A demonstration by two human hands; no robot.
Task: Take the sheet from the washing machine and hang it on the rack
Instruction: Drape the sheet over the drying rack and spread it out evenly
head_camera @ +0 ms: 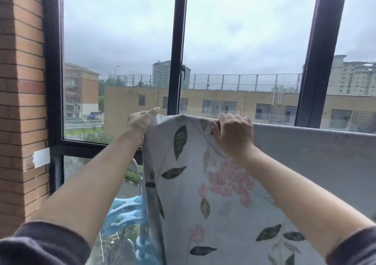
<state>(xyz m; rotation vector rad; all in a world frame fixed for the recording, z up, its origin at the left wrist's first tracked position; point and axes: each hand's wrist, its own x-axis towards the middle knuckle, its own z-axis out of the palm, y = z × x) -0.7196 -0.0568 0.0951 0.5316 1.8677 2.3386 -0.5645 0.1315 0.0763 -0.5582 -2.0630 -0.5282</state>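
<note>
The sheet (pixel 203 193) is pale grey-blue with dark leaves and pink flowers. It hangs down in front of me from a high line at mid frame; the rack bar under its top fold is hidden. A plain grey stretch of the sheet (pixel 315 152) runs off to the right. My left hand (pixel 142 122) grips the sheet's upper left edge, fingers curled into the cloth. My right hand (pixel 234 132) grips the top fold a little to the right, fingers hooked over it.
A large window with dark frames (pixel 177 61) stands just behind the sheet. A brick wall (pixel 22 101) closes off the left side. Pale blue plastic hangers (pixel 126 211) hang low beside the sheet's left edge. Buildings show outside.
</note>
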